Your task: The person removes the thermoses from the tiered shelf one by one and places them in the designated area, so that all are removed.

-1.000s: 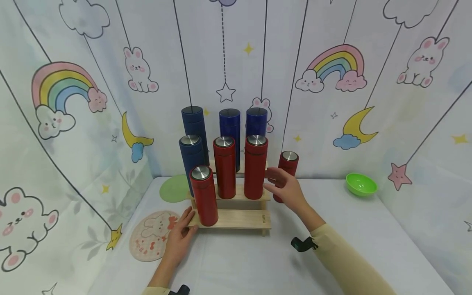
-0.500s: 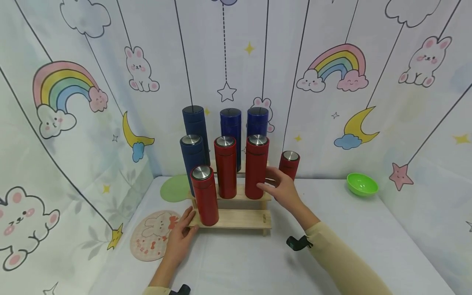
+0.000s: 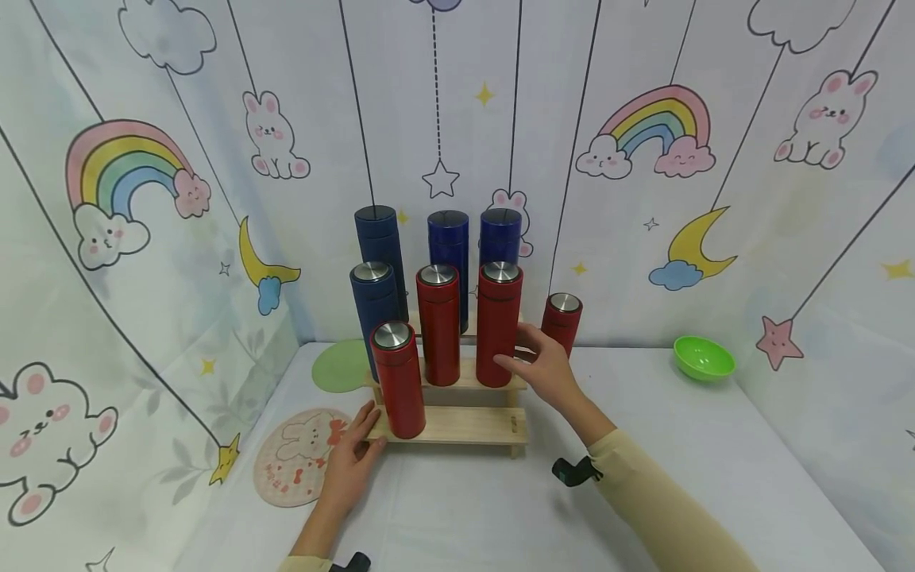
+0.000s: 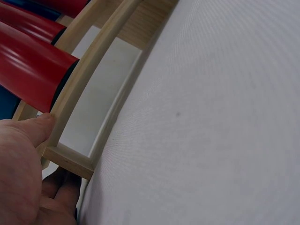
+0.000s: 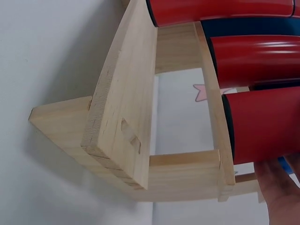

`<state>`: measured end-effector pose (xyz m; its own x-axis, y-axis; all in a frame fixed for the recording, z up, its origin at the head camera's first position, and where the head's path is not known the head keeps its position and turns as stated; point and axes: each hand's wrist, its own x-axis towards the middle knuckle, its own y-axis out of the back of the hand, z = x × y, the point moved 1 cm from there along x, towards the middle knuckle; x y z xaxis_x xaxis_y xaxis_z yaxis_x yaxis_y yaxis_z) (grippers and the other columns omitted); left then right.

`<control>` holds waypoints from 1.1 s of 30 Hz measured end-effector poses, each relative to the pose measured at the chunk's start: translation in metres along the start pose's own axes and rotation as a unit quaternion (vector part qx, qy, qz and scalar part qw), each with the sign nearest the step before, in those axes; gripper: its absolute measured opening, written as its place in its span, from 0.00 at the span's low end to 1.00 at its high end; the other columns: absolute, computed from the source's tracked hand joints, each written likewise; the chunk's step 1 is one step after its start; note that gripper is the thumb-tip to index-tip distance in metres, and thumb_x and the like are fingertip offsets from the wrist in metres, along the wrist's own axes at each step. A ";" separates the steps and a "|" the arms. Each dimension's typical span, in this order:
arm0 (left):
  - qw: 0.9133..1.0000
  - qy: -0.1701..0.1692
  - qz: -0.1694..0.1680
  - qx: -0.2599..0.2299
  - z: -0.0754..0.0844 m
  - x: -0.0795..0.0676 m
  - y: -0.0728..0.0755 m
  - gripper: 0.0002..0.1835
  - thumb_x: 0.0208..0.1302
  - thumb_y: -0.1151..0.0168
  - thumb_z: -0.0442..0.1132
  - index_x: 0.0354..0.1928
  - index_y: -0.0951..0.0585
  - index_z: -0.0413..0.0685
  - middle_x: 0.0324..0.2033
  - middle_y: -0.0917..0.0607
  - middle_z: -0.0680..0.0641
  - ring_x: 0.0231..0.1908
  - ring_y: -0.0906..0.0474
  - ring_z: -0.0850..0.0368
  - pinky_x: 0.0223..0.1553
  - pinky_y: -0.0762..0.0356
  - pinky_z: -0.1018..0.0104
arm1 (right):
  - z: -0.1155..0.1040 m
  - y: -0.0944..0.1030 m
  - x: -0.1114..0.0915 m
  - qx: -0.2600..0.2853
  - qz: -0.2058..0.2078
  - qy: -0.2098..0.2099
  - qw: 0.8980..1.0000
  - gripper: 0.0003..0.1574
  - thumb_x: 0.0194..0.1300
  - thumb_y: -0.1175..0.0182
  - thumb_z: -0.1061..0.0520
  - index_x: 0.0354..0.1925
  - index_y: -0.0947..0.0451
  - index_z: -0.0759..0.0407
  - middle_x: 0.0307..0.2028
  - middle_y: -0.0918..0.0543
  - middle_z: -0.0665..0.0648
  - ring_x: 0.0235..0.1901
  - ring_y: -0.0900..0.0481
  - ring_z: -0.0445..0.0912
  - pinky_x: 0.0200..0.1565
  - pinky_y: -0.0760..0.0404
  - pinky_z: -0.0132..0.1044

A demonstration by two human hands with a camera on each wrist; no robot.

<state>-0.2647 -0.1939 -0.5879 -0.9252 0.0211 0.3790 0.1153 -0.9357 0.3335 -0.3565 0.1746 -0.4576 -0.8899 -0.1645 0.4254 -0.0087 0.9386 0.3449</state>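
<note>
A wooden tiered rack [image 3: 465, 425] holds upright thermos flasks. In the head view my right hand [image 3: 545, 367] grips the right-hand red thermos [image 3: 495, 334] on the middle tier, thumb in front and fingers behind it. The right wrist view shows that hand [image 5: 281, 192] against the side of the red thermos [image 5: 267, 124]. My left hand [image 3: 348, 453] holds the left end of the rack; in the left wrist view its thumb lies by the shelf end and other fingers reach past the leg. Near it, a red thermos [image 3: 400, 389] stands on the front tier.
Another red thermos [image 3: 561, 322] stands behind my right hand. A red thermos [image 3: 439, 334] and a blue one [image 3: 375, 310] share the middle tier; blue ones [image 3: 379, 230] stand behind. Around are a green bowl [image 3: 704, 359], green mat [image 3: 339, 367] and pink rabbit mat [image 3: 296, 461].
My right hand has moved left from beside the right-hand red thermos on the middle tier and closed around it. The left hand stays at the rack's left end.
</note>
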 end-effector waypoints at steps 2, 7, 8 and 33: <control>1.000 -0.002 0.000 0.003 0.001 0.000 0.000 0.29 0.79 0.33 0.38 0.77 0.25 0.40 0.81 0.33 0.40 0.79 0.39 0.36 0.65 0.34 0.81 | 0.000 0.000 0.000 0.004 0.001 0.000 1.000 0.39 0.67 0.20 0.52 0.71 0.22 0.53 0.60 0.13 0.59 0.61 0.16 0.57 0.64 0.17 0.58; 1.000 0.000 0.001 0.005 0.003 0.000 0.000 0.29 0.79 0.33 0.38 0.77 0.25 0.40 0.81 0.33 0.40 0.79 0.39 0.36 0.65 0.33 0.81 | -0.001 0.000 0.001 0.016 0.004 0.005 1.000 0.38 0.67 0.20 0.54 0.71 0.21 0.55 0.60 0.14 0.61 0.61 0.16 0.60 0.63 0.17 0.62; 1.000 0.004 0.000 0.005 0.003 0.000 0.000 0.29 0.79 0.33 0.38 0.77 0.25 0.40 0.81 0.33 0.41 0.79 0.39 0.37 0.65 0.33 0.81 | -0.001 0.000 0.000 0.016 0.005 0.006 1.000 0.38 0.67 0.20 0.54 0.71 0.21 0.55 0.60 0.13 0.61 0.61 0.16 0.60 0.62 0.17 0.61; 1.000 0.024 -0.012 0.003 0.003 0.001 0.002 0.30 0.79 0.33 0.39 0.78 0.27 0.40 0.82 0.34 0.43 0.80 0.40 0.41 0.66 0.32 0.78 | -0.003 0.015 -0.008 -0.026 0.025 0.036 0.999 0.35 0.65 0.19 0.51 0.67 0.19 0.54 0.54 0.11 0.56 0.54 0.12 0.54 0.56 0.12 0.57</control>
<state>-0.2642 -0.1943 -0.5844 -0.9437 0.0264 0.3296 0.0952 -0.9328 0.3475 -0.3479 0.1892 -0.4532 -0.8532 -0.1406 0.5024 0.0606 0.9297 0.3632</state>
